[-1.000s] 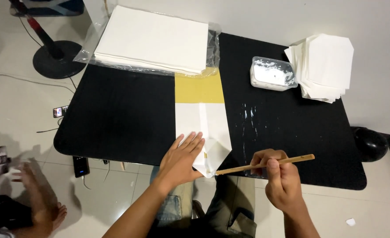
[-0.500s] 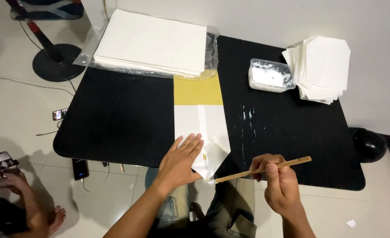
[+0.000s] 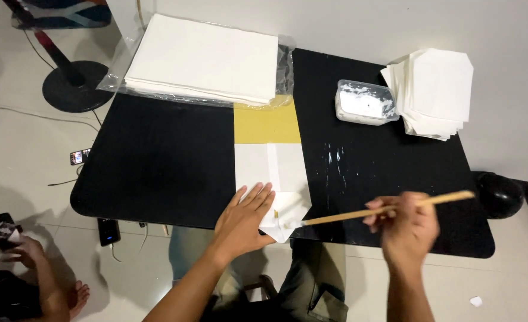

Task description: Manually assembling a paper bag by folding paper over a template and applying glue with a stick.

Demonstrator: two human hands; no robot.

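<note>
My left hand (image 3: 246,216) lies flat, fingers spread, on the near end of a folded white paper piece (image 3: 276,179) at the front edge of the black table (image 3: 157,161). A yellow strip (image 3: 266,124) shows beyond the white paper. My right hand (image 3: 408,226) grips a thin wooden stick (image 3: 359,212); the stick's tip touches the folded paper corner near the table's front edge. The hand looks blurred.
A large stack of white sheets in clear plastic (image 3: 207,58) lies at the back. A plastic tub of white paste (image 3: 364,102) and a pile of folded white papers (image 3: 437,89) sit at the back right. Another person's hand (image 3: 28,250) holds a phone at lower left.
My right hand has moved to the right with the stick, whose tip stays at the folded paper corner. My left hand stays flat on the paper.
</note>
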